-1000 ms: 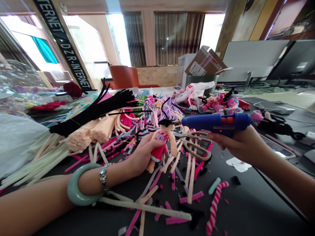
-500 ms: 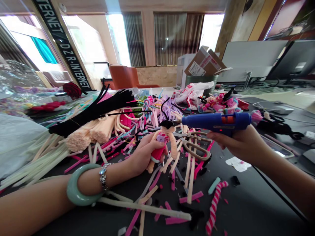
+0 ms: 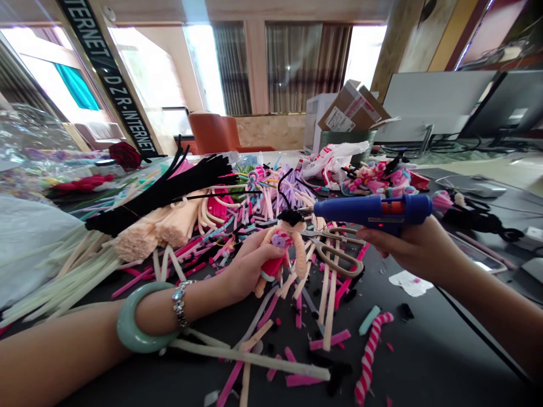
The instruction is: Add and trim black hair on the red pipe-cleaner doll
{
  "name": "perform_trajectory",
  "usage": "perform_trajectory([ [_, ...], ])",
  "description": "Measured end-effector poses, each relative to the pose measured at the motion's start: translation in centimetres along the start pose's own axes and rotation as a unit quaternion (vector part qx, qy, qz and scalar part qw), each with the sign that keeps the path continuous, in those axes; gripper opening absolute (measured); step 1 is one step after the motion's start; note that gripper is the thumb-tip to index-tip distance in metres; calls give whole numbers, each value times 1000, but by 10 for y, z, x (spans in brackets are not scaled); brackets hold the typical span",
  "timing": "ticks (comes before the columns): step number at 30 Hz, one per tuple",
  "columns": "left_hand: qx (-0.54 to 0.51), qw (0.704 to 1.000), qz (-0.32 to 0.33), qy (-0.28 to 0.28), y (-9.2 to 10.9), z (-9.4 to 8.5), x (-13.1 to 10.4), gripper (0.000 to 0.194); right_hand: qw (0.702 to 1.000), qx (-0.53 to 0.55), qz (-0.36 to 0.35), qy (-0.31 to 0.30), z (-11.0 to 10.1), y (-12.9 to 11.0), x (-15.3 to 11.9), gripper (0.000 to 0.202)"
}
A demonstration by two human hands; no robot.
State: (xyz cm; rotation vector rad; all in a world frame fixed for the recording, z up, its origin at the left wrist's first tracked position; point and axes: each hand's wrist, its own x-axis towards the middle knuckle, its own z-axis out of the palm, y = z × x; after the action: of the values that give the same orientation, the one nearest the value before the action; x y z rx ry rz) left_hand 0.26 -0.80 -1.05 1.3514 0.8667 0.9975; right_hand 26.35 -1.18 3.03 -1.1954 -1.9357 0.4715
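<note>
My left hand (image 3: 250, 261) is closed round a small pipe-cleaner doll (image 3: 300, 257) with peach arms, a pink-red dress and black hair on top. A thin black pipe cleaner (image 3: 281, 183) rises in a curve from its head. In my right hand (image 3: 413, 246) is a blue hot glue gun (image 3: 352, 210), its red light lit. The nozzle points left, at the doll's black hair; whether it touches I cannot tell. Scissors (image 3: 341, 261) with brownish handles lie on the table just beneath the glue gun.
A black bundle of pipe cleaners (image 3: 156, 195) rests over peach bundles (image 3: 142, 234) at the left. Cut pink and cream pieces litter the dark table (image 3: 424, 350). A striped pink twist (image 3: 373, 356) lies at the front. The glue gun's cord (image 3: 479, 336) runs below my right arm.
My left hand and the doll have shifted very slightly to the right, closer to the nozzle. The glue gun has stayed almost where it was.
</note>
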Motion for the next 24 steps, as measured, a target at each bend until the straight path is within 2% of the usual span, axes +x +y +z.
perform_trajectory([
  [11,34,999,30,-24,3,-1,0,7,1000,11,6,-3,1,-1,0,31],
  [24,77,996,39,1,7,0,-1,5,1000,9,6,-6,0,0,0,32],
])
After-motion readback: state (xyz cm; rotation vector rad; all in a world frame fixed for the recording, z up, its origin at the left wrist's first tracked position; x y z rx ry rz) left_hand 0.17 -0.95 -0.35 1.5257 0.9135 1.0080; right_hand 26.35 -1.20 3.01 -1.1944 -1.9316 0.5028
